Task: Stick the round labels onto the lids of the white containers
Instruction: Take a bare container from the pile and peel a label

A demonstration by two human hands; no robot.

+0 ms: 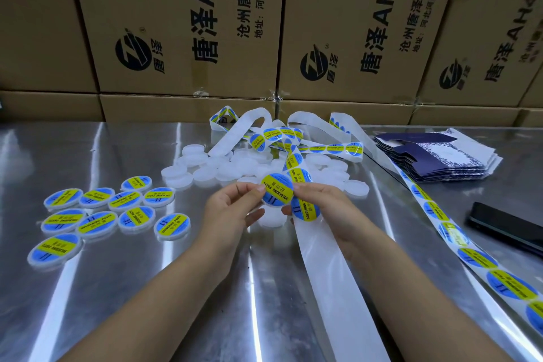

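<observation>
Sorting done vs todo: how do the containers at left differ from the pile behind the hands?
The left containers wear blue-and-yellow labels; the pile is bare white. The left containers lie flat, side by side; the pile is heaped and overlapping. Both are round, white, on the metal table.

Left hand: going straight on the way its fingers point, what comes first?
The round label it pinches; past that, probably the right hand holding the label strip, though depth is unclear.
</observation>
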